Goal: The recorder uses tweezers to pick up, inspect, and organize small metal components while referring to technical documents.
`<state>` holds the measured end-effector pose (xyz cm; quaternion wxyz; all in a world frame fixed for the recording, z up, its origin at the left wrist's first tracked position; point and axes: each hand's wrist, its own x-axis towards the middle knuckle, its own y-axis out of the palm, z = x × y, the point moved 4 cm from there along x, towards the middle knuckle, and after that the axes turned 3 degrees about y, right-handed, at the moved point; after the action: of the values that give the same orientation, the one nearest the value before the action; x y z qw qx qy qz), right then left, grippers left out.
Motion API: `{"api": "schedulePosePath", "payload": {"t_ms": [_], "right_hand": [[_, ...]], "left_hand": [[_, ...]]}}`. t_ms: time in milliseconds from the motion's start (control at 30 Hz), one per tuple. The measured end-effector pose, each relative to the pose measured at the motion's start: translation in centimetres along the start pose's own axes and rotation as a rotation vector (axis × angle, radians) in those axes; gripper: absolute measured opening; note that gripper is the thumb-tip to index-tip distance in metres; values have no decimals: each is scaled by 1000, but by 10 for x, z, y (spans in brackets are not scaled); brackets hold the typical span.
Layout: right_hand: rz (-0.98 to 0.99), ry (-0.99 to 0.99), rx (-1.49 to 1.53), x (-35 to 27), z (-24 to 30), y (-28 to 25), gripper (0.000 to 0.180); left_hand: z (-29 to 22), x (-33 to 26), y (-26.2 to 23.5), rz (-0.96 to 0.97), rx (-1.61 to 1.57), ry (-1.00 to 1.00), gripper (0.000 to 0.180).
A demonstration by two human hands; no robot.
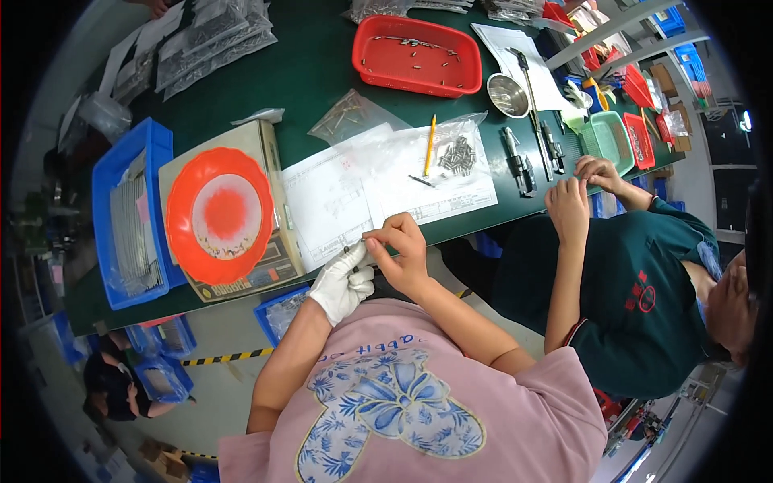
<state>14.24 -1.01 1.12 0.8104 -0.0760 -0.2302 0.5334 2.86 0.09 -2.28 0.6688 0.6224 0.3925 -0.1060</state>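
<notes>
Just past the table's near edge, my left hand [342, 288] wears a white glove. Its fingers are closed, and a small dark bit shows between them, too small to name. My bare right hand [403, 256] meets the glove's fingertips with thumb and index finger pinched together; whatever they grip is hidden. Beyond both hands lie printed paper sheets [326, 205]. On the sheets rests a clear bag with several small metal pins [457, 158], and a yellow pencil [430, 146] lies beside the pins.
Left stand an orange plate [179, 237] on a boxy base and a blue bin [103, 217]. Farther off are a red basket [378, 79] holding small pins, a metal bowl [507, 95] and bagged stacks [213, 44]. At right, a co-worker's hands [570, 208] work close by.
</notes>
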Motion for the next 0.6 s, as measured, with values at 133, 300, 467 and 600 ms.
{"api": "schedulePosePath", "payload": {"t_ms": [133, 300, 467, 600], "right_hand": [[0, -5, 72, 4, 0, -1, 9], [120, -67, -15, 14, 6, -5, 10], [-34, 101, -690, 41, -107, -37, 6], [80, -80, -931, 47, -146, -39, 8]], "left_hand": [[-1, -4, 8, -18, -68, -23, 8], [-9, 0, 0, -38, -32, 41, 8], [-26, -10, -6, -137, 115, 244, 10], [-32, -21, -4, -163, 191, 315, 8]]}}
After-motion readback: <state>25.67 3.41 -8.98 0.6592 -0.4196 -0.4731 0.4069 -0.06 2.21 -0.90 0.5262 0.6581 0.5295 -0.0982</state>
